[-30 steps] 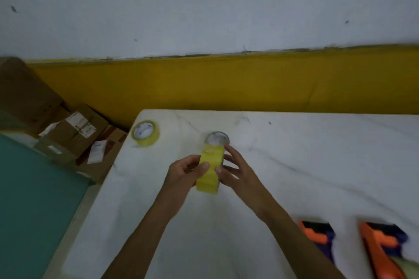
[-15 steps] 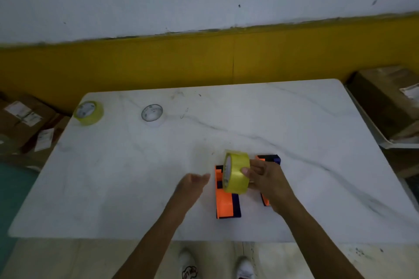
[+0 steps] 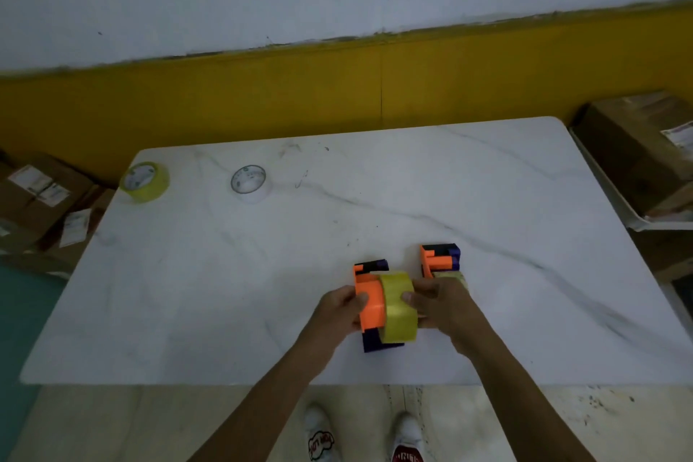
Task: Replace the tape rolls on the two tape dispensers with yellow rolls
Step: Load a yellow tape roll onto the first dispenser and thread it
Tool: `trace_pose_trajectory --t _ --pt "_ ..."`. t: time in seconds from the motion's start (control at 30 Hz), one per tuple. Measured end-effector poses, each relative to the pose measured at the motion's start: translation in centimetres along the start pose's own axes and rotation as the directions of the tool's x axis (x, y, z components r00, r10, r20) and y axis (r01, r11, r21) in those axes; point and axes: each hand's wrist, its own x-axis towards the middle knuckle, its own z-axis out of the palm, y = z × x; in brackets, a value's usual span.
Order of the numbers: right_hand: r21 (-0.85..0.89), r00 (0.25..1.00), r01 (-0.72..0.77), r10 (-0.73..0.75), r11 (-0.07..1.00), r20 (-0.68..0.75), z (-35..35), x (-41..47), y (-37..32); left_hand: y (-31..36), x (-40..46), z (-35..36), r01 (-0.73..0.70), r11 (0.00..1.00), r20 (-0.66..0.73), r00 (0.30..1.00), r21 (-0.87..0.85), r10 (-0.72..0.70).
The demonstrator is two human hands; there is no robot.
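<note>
An orange and dark blue tape dispenser (image 3: 369, 306) lies near the front of the white marble table (image 3: 262, 293). My left hand (image 3: 339, 311) grips its orange side. My right hand (image 3: 437, 306) presses a yellow tape roll (image 3: 397, 308) against the dispenser's hub from the right. A second orange and blue dispenser (image 3: 438, 261) sits just behind my right hand, with a pale roll partly hidden by that hand. Another yellow roll (image 3: 144, 182) lies at the table's far left corner. A clear roll (image 3: 249, 182) lies to the right of that yellow roll.
Cardboard boxes (image 3: 41, 199) are stacked on the floor to the left, and more boxes (image 3: 637, 157) sit on a shelf to the right. A yellow and white wall runs behind the table. My shoes show below the front edge.
My right hand carried the yellow roll down onto the left dispenser. My left hand closed on the dispenser's orange side. The camera view tilted down toward the table's front.
</note>
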Motion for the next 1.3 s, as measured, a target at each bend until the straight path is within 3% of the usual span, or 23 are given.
trace_pose_trajectory --t 0.1,0.23,0.4,0.43,0.5,0.53,0.67,0.8,0.9,1.0,1.13,1.3 --pt "0.118 1.0 0.002 -0.003 0.993 0.014 1.1 -0.1 0.5 -0.3 0.1 0.4 0.006 0.999 0.051 0.999 0.032 -0.008" --pt "-0.03 0.996 0.085 -0.086 0.996 -0.035 2.9 -0.3 0.5 -0.9 0.1 1.4 0.05 0.996 0.11 0.992 0.076 -0.058" --pt "-0.11 0.994 0.106 -0.102 0.988 0.042 3.4 -0.7 0.3 -1.5 0.4 1.1 -0.034 0.994 0.104 0.994 0.108 0.023" --pt "-0.22 0.992 0.123 -0.117 0.968 0.038 3.5 -0.6 0.1 -1.6 0.3 1.1 -0.048 0.991 0.078 0.996 0.128 0.038" --pt "-0.541 0.981 0.14 -0.189 0.829 -0.036 4.0 0.1 -0.6 -2.0 0.2 1.4 -0.06 0.989 0.071 0.996 0.132 0.051" --pt "-0.609 0.969 0.161 -0.241 0.776 -0.051 4.2 0.6 -1.0 -2.2 0.1 1.6 -0.063 0.989 0.08 0.995 0.134 0.052" --pt "-0.612 0.967 0.249 -0.229 0.75 0.113 4.2 2.9 -2.7 -2.5 -0.4 1.9 -0.059 0.989 0.082 0.996 0.139 0.048" --pt "-0.677 0.931 0.328 -0.348 0.659 0.112 3.9 4.7 -2.7 -2.3 -0.2 1.6 -0.005 0.991 0.039 0.999 0.132 0.0" --pt "-0.659 0.893 0.394 -0.436 0.641 0.11 3.8 5.6 -2.9 -1.6 0.5 1.9 0.075 0.996 0.012 0.997 0.056 -0.075" --pt "-0.588 0.88 0.416 -0.47 0.694 0.068 3.4 6.5 -4.1 -1.7 1.2 2.1 0.146 0.989 -0.005 0.989 0.025 -0.146" --pt "-0.508 0.91 0.367 -0.413 0.779 0.024 2.7 8.1 -6.0 -1.9 1.7 1.7 0.146 0.989 0.003 0.989 0.036 -0.146" --pt "-0.201 0.961 0.266 -0.276 0.943 -0.022 2.2 9.0 -8.0 -1.0 1.7 1.2 0.132 0.99 -0.008 0.991 0.048 -0.131"
